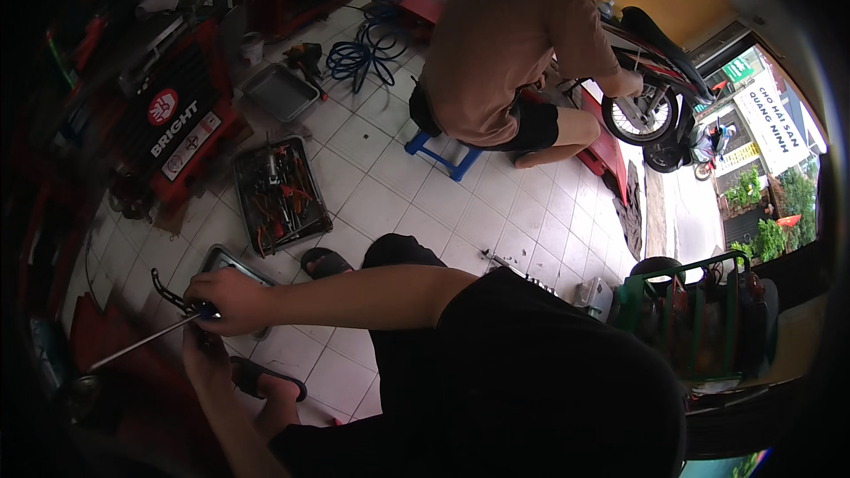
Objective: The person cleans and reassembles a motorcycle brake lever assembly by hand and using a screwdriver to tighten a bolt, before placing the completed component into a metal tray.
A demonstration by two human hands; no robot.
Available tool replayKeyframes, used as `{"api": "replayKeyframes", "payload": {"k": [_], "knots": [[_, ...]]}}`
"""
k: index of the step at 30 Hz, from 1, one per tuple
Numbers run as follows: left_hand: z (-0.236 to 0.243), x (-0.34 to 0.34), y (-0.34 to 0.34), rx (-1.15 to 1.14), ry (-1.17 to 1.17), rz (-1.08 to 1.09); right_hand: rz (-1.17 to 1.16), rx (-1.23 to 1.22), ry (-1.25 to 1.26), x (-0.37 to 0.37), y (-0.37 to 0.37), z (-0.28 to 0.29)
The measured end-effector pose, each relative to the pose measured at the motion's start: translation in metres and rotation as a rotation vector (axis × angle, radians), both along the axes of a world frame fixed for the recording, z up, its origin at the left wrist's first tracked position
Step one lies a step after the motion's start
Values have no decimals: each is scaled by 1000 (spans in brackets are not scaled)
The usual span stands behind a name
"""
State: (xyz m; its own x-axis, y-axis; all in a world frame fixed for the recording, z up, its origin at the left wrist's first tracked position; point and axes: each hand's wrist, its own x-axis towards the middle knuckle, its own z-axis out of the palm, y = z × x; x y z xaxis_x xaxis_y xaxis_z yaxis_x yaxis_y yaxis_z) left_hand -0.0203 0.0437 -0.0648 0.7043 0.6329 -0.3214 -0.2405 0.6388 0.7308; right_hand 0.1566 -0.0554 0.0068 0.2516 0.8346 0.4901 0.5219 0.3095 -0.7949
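Observation:
My right hand is closed on the dark blue handle of a screwdriver, whose long metal shaft points down and left. A curved black metal part sticks up just beside its fingers. My left hand is just below, fingers curled round something dark that is mostly hidden by the right hand. A metal tray lies on the floor behind my right hand, partly covered by it.
A co-worker sits on a blue stool at a motorbike on a red stand. A tool tray, grey basin, blue hose and red tool cabinet stand ahead. A green rack is at right.

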Motion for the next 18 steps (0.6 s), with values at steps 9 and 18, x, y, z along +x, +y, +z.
{"api": "replayKeyframes", "payload": {"k": [9,18], "knots": [[12,4,-3,-88,15,-43,310,-467,481,28,-1,6],[27,2,-14,-247,-49,-96,427,-269,94,44,9,0]]}}
